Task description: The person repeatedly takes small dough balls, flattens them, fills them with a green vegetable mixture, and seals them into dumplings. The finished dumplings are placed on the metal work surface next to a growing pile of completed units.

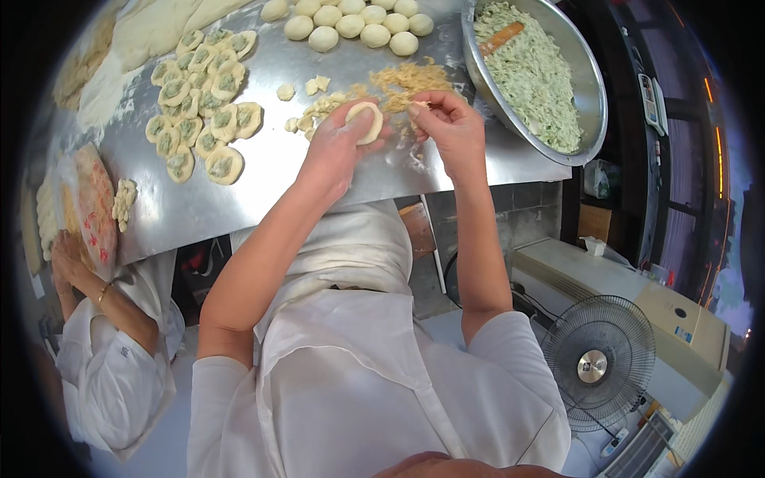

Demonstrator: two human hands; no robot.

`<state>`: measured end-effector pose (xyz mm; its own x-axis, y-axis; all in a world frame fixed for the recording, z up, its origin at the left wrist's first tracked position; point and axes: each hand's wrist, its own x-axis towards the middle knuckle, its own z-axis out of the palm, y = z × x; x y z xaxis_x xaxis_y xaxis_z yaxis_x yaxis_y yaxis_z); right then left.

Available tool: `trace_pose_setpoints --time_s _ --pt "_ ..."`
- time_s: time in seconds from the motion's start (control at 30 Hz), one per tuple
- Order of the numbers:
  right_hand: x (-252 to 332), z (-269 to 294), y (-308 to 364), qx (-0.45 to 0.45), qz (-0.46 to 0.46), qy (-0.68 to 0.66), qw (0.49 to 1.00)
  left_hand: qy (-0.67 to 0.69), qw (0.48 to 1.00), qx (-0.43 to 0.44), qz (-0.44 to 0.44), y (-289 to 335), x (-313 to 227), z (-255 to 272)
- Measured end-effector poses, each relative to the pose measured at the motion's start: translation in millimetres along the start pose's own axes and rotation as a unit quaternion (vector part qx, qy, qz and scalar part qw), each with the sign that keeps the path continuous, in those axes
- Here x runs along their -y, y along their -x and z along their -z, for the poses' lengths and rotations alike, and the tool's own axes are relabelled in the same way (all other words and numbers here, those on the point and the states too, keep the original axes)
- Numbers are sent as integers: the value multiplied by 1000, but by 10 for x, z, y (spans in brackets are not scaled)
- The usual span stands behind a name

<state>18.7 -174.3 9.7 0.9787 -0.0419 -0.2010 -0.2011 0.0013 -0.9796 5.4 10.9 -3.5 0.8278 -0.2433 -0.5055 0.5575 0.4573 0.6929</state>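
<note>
Head view shows the left hand [336,145] gripping a pale, round, smooth dough disc [372,134] over the near side of the shiny steel worktop [279,167], thumb on its face; light, even pressure should spare the soft rim. Near loose golden-brown crumbs [410,80], the right hand [456,131] curls, thumb and forefinger close; whether they pinch anything, I cannot tell.

We see bright light on the steel table [267,159], which gives a soft glare. At the right side it is dimmer, with orange light strips [719,163] glowing. Straight edges bend near the black round border.
</note>
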Motion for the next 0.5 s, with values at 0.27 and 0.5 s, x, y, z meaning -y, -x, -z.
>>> trace_pose_setpoints --time_s 0.27,0.5 --pt "-40 -251 128 2 140 146 979 94 995 7 33 -170 38 -220" --pt "-102 -294 103 -15 149 206 967 144 989 2 34 -131 95 -247"
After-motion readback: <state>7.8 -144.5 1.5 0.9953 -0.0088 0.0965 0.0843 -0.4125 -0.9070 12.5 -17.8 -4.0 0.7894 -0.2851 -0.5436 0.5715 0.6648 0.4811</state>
